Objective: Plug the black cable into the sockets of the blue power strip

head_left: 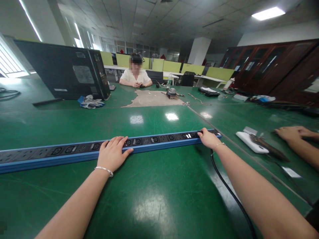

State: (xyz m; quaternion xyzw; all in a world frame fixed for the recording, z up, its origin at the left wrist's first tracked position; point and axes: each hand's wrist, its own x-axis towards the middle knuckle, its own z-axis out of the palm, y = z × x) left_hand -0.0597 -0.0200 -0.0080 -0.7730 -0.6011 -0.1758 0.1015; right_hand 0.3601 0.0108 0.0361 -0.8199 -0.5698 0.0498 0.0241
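A long blue power strip with a black socket face lies across the green table. My left hand rests on its middle, fingers over the far edge and thumb spread along the near side. Near the strip's right end, my right hand has its fingers closed round a black plug at the socket face; the fingers partly hide it. A black cable runs from below my right wrist toward the bottom right.
A computer tower and gloves stand and lie at the back left. A person sits across the table. Another person's hands rest at the right, near a white device. A small metal device is at the back.
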